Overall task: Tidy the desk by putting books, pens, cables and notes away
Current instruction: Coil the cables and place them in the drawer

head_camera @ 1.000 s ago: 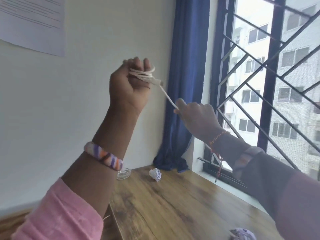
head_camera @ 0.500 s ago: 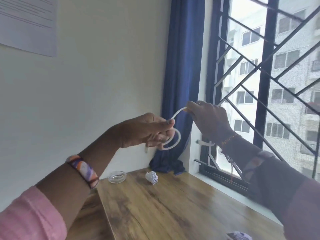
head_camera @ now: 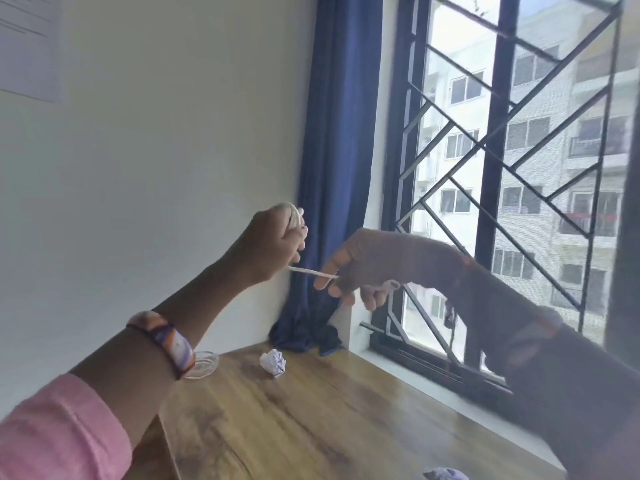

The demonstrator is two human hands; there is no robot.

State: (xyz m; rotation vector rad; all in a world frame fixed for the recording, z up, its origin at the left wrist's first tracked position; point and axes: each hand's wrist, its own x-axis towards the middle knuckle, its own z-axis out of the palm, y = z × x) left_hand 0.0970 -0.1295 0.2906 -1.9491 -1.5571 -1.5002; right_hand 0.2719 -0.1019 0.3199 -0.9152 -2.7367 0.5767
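While the left hand (head_camera: pixel 273 242) clenches the coiled white cable (head_camera: pixel 292 216) high above the counter (head_camera: pixel 311 420), the right hand (head_camera: pixel 360 271) pinches its free tail. Light and limp, it likely springs loose; hold the bundle itself. Crumpled paper (head_camera: pixel 273 362) lies below.

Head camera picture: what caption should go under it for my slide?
Left hand holds a coiled white cable while right hand pinches its end above the desk.
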